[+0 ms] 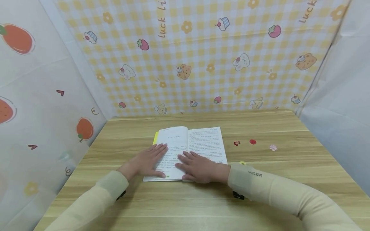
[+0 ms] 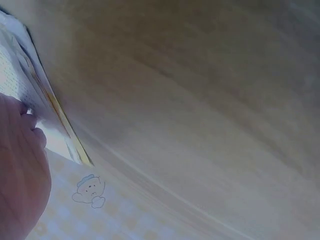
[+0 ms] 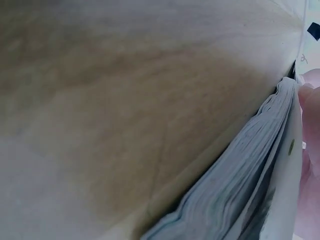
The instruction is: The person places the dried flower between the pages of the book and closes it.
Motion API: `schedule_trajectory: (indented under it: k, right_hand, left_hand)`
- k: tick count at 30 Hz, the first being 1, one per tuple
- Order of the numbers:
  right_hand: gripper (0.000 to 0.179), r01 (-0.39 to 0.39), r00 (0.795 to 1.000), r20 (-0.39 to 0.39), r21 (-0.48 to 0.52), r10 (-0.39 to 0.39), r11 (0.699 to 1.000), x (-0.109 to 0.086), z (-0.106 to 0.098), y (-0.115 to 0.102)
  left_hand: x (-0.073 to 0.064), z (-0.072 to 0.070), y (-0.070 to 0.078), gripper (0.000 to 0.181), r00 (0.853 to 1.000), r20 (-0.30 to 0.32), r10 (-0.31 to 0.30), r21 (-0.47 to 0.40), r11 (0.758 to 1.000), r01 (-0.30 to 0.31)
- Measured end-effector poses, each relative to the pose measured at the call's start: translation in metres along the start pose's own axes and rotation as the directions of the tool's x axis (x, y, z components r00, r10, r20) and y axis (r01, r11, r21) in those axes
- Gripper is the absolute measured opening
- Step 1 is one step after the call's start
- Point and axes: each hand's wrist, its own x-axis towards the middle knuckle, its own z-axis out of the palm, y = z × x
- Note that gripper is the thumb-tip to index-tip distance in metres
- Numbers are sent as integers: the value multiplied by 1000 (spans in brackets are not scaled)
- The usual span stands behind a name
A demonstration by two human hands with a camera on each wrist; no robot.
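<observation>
An open book (image 1: 173, 136) lies on the wooden table, its pages printed with small text and a yellow cover edge (image 1: 155, 138) showing at the left. My left hand (image 1: 150, 160) rests on the left page with fingers straight and spread. My right hand (image 1: 200, 166) lies across the lower part near the spine, fingers extended to the left. In the left wrist view, part of the left hand (image 2: 22, 170) overlaps the page beside the book's edge (image 2: 65, 120). The right wrist view shows the thick stack of pages (image 3: 235, 165) next to the right hand (image 3: 311, 150).
Right of the book lie small flowers: a dark red one (image 1: 237, 143), a red one (image 1: 252, 141) and a pink one (image 1: 273, 147). A yellow flower (image 1: 242, 163) sits beside the right sleeve (image 1: 260, 179). Behind the table (image 1: 266, 128) hangs a checked yellow cloth (image 1: 199, 86).
</observation>
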Motion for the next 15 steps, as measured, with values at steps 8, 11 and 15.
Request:
schedule_trajectory:
  k: [8,11,15]
  right_hand:
    - [58,9,998,-60,-59,-13,998,-10,-11,12]
    - [57,15,997,-76,-41,-18,999,-20,-19,17]
    - [55,30,990,-135,12,-28,999,-35,-25,24]
  left_hand:
    - [2,2,-1,111,1000,11,-9,13,1000,9]
    - [2,4,-1,112,999,24,-22,10,1000,22]
    - [1,5,-1,112,999,35,-34,7,999,33]
